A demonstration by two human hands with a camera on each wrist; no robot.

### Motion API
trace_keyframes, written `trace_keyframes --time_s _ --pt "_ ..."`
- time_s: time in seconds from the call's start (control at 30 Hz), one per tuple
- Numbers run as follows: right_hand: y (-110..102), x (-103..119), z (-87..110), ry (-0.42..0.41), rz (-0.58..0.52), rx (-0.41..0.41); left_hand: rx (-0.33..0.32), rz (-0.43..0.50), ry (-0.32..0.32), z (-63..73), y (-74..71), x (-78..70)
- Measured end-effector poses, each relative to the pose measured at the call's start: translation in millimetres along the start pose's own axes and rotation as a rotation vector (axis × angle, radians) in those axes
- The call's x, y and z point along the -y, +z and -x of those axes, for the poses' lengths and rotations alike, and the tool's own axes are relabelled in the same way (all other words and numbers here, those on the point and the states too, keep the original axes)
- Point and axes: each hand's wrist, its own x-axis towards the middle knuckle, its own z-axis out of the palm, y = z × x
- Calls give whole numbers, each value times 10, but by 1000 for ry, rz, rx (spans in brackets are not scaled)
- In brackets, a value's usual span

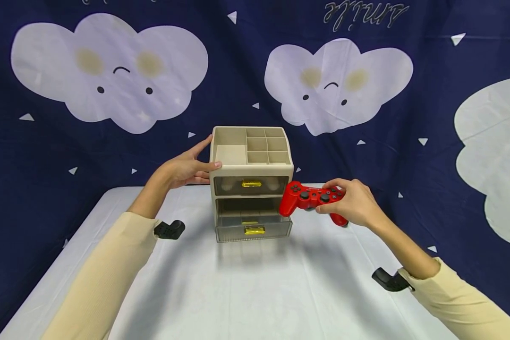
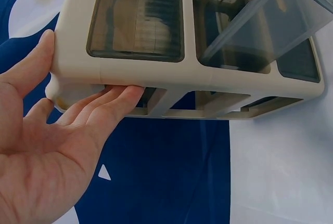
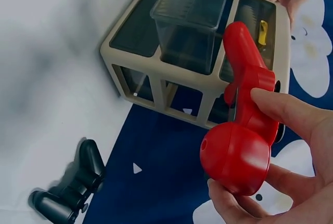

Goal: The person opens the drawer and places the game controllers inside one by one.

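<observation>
Near white worktop's (image 1: 255, 293) far edge, probably steadying boxy cream plastic cabinet (image 1: 250, 171) with outstretched left hand (image 1: 184, 169); gripping two-handled red plastic gamepad (image 1: 312, 196) in right hand (image 1: 353, 200).

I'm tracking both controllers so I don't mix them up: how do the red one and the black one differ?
Colour: the red controller is bright red; the black controller is dark.
Position: the red controller is held above the table in the right hand; the black controller lies on the table, untouched.
Shared: both are two-handled game controllers.
</observation>
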Motion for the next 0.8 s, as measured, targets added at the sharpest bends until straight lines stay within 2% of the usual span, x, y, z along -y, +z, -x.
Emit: trace_keyframes --time_s 0.27,0.8 --pt "73 0 38 -39 17 -36 16 13 -2 2 -11 -5" --pt "192 23 105 -106 79 -133 17 -23 11 12 4 1"
